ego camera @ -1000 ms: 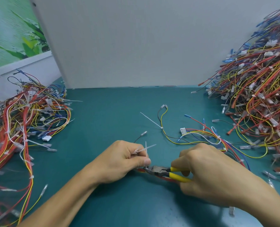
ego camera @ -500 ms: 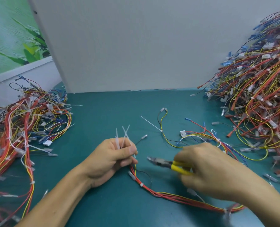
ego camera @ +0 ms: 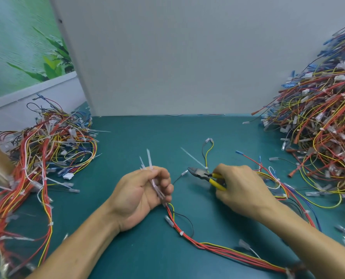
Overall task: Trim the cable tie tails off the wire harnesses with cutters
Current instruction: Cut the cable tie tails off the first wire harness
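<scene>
The left hand has its grip closed around a small bunch of white cable tie tails, which stand out of the fist and point up and away. The right hand grips the yellow handles of the cutters. Their nose points to the left, with the jaws together. The wire harness lies on the green worktop. Its long axis runs from the lower edge of the left hand toward the lower right.

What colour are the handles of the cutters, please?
Yellow; the cutters show best in the head view, held in the right hand.
</scene>
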`<state>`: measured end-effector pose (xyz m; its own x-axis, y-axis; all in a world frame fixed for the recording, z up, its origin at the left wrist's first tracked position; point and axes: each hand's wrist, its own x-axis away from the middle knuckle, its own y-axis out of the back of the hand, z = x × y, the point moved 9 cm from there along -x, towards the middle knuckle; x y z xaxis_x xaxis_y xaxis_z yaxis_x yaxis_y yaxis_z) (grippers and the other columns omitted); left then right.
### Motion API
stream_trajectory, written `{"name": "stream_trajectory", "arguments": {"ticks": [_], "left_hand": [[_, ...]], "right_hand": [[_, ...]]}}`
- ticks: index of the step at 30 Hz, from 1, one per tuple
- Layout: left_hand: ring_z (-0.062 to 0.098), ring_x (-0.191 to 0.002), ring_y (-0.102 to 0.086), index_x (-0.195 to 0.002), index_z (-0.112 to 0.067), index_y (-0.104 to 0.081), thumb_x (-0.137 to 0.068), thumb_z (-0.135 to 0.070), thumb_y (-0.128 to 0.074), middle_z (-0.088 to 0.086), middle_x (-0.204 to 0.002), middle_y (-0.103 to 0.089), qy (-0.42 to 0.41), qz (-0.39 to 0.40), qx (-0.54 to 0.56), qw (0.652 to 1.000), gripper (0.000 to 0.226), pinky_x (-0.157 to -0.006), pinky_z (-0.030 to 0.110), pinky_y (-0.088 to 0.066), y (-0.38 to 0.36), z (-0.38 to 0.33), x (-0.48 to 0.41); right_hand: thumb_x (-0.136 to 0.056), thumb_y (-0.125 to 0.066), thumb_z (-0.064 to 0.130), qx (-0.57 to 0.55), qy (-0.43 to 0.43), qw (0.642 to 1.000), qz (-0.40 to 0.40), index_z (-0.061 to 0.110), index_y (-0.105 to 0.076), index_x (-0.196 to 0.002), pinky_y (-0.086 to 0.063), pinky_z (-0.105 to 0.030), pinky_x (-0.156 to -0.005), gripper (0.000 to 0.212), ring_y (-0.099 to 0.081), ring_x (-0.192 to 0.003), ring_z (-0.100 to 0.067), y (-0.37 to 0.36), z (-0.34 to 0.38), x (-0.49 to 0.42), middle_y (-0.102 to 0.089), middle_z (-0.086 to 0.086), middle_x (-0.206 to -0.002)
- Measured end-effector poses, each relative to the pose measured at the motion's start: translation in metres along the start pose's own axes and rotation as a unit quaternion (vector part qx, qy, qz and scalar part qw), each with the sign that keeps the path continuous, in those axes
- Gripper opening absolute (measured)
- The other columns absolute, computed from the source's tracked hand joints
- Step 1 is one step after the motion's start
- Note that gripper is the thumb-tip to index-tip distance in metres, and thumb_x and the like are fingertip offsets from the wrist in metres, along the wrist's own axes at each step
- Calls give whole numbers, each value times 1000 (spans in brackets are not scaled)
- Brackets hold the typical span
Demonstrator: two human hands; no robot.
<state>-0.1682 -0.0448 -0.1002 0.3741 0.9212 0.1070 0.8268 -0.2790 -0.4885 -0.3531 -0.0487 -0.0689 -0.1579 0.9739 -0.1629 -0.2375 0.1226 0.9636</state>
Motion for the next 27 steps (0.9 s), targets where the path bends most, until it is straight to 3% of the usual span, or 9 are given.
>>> {"name": "stream_trajectory", "arguments": {"ticks": [6,10,12,13,14,15,18,24,27], "left_hand": [[13,-47,-31,-87,-4,-65,-81,-11,-56,4,-55,-32,-136,-106,-149,974,14,-47,21,-35,13,-24,4],[10,-48,-23,-85,-29,-72,-79,-16,-75,-7,-49,-24,-247,-119,-516,811,14,-50,9,-26,-4,-46,16],[6,-43,-31,-91,-31,-73,-74,-16,-81,-6,-45,-34,-237,-100,-561,787,25,-48,7,-26,-13,-42,15],[-1,-43,-39,-97,-28,-74,-71,-16,-83,-13,-65,-61,-230,-85,-569,785,30,-50,4,-29,-18,-40,14],[-7,-47,-46,-102,-27,-74,-69,-17,-84,-21,-93,-52,-225,-65,-573,785,35,-52,3,-32,-23,-38,14],[-6,-54,-54,-104,-29,-73,-69,-18,-85,-16,-74,-68,-223,-42,-574,787,38,-56,6,-38,-27,-36,13],[17,-76,-67,-97,-33,-73,-76,-11,-79,-2,-81,-72,-253,35,-583,771,31,-71,27,-51,-40,-33,15],[9,-55,-41,-80,-24,-77,-82,-37,-66,-4,-60,-46,-283,101,-654,694,17,-56,13,-30,-48,-31,29],[6,-55,-41,-74,-24,-75,-85,-41,-57,-10,-59,-45,-251,119,-652,706,27,-56,15,-31,-45,-23,27]], "right_hand": [[-73,-66,19,-164,6,986,11,24,-64,-83,-45,-28,-64,11,-56,-69,-14,-2,1,10,-64,5,-70],[-77,-71,7,-397,3,916,61,18,-66,-80,-44,-20,-62,13,-53,-59,-6,-4,8,19,-64,8,-67],[-77,-73,4,-503,17,857,110,11,-67,-85,-46,-27,-67,13,-55,-66,-13,-6,18,26,-65,1,-72],[-75,-73,5,-534,25,835,132,11,-68,-86,-47,-28,-69,14,-56,-69,-15,-7,22,29,-66,-1,-74],[-74,-73,7,-553,34,818,154,13,-69,-87,-47,-27,-70,15,-57,-71,-16,-8,27,32,-66,-2,-76],[-74,-73,8,-561,42,809,172,16,-69,-86,-47,-26,-70,15,-57,-73,-16,-9,32,35,-66,-2,-77],[-75,-70,7,-550,62,809,200,16,-68,-86,-46,-28,-70,15,-58,-74,-16,-11,39,39,-65,0,-79],[-72,-68,20,-468,30,866,174,16,-68,-90,-45,-34,-71,19,-55,-69,-11,-15,25,36,-66,3,-75],[-73,-67,20,-450,17,878,162,17,-68,-88,-46,-31,-69,15,-54,-66,-8,-15,21,35,-65,4,-73]]}}
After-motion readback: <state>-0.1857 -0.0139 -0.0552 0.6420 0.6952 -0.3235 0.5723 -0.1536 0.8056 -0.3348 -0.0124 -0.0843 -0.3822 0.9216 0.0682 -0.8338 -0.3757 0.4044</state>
